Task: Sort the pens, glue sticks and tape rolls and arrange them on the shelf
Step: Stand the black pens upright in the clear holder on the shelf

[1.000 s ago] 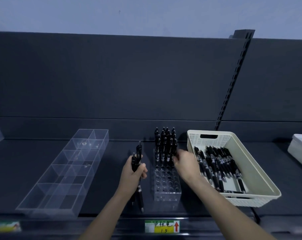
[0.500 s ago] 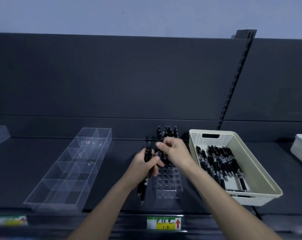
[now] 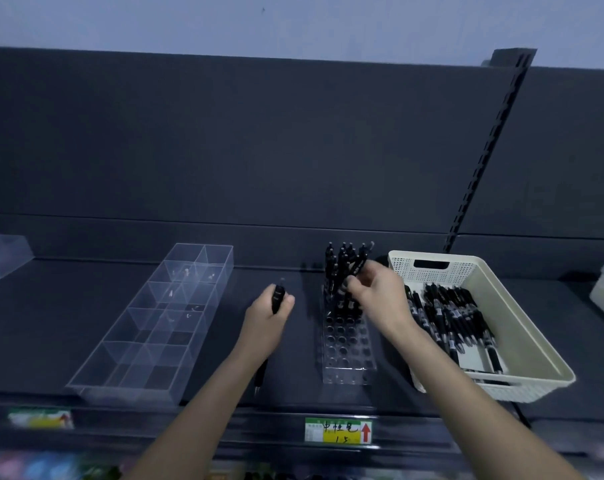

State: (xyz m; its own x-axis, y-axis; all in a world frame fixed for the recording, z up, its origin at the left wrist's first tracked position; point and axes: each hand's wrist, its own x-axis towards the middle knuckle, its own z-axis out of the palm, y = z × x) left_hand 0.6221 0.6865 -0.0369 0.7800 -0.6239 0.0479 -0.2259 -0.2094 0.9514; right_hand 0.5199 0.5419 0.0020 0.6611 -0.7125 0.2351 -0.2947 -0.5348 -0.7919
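Hands parted: left hand (image 3: 266, 320) grips one pen (image 3: 278, 296); right hand (image 3: 380, 299) pinches a blurred pen (image 3: 360, 263) above holder (image 3: 345, 358).

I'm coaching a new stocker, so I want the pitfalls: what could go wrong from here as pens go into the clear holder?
1. The right hand pinches a tilted black pen among the upright pens crowding the clear acrylic holder's back rows; a nudge might tip them or slide the holder.
2. The left hand grips a second black pen whose tip hangs near the dark shelf's front edge; if it slips, it could drop off.
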